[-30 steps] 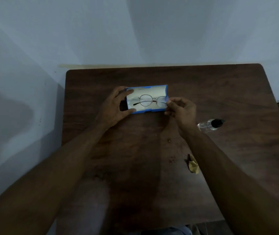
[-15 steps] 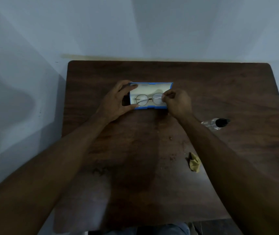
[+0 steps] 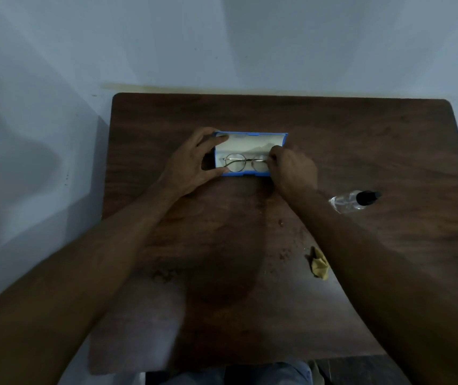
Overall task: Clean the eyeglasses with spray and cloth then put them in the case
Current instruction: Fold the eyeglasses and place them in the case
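Observation:
An open blue glasses case [image 3: 253,135] with a pale lining lies on the far middle of the dark wooden table [image 3: 361,140]. Round thin-framed eyeglasses [image 3: 240,162] rest inside it. My left hand [image 3: 191,162] clasps the case's left end, thumb at the near edge and fingers at the far edge. My right hand [image 3: 291,168] pinches the right end of the eyeglasses and covers the right lens and that end of the case. A small clear spray bottle [image 3: 347,201] with a black cap lies on its side to the right. A crumpled yellow cloth [image 3: 319,266] sits near my right forearm.
The table stands against a pale wall at the back and left. Small crumbs or stains dot the wood in front of the case. My knees show below the table's near edge.
The eyeglasses have sunk lower into the case, with my right hand following them in. My left hand has kept its hold on the case's left end.

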